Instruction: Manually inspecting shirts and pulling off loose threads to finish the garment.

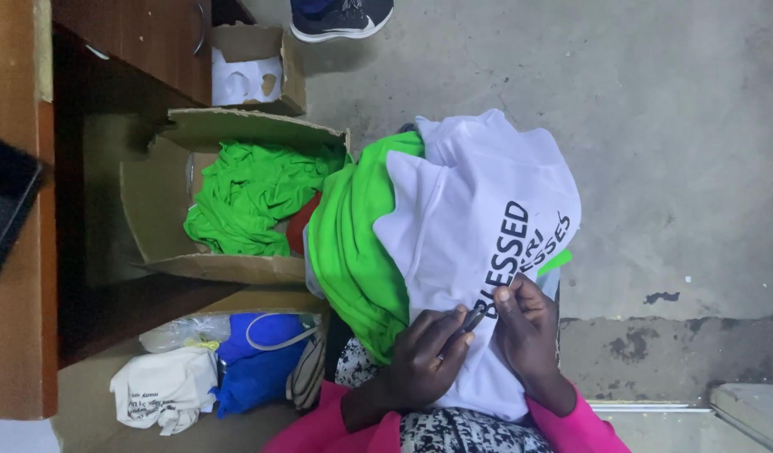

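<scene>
Obs., standing beside: person seated, pink sleeves, white garment (479, 218) w/ black printed lettering draped over the lap on top of a stack of bright green garments (353, 243). Left hand (424, 356) pinched shut on a small dark tool (473, 320), thin, prob. a seam ripper or snips, can't tell which; tip sits at the lettering's lower edge. Right hand (529, 331) closed on the white cloth just beside the tool, thumb and fingers nipping a fold to hold it taut. Judgement on doing this well: keep fabric flat and tensioned betw. the two hands, work tool tip shallow and along the surface, not into the weave; small strokes, since knit snags easily. Materials: white cloth looks smooth, lightly sheened, soft folds, prob. synthetic knit; green pile similar, limp, creased. Rest: open cardboard box (164, 201), worn matte walls, holds more crumpled green fabric (248, 205); second smaller box (290, 71) behind. Blue bag (256, 369) and off-white cloth bag (164, 386) near the knee. Wood desk (22, 252) adj.; concrete floor (671, 126), rough, stained; another person's shoe (340, 17) at frame edge.
</scene>
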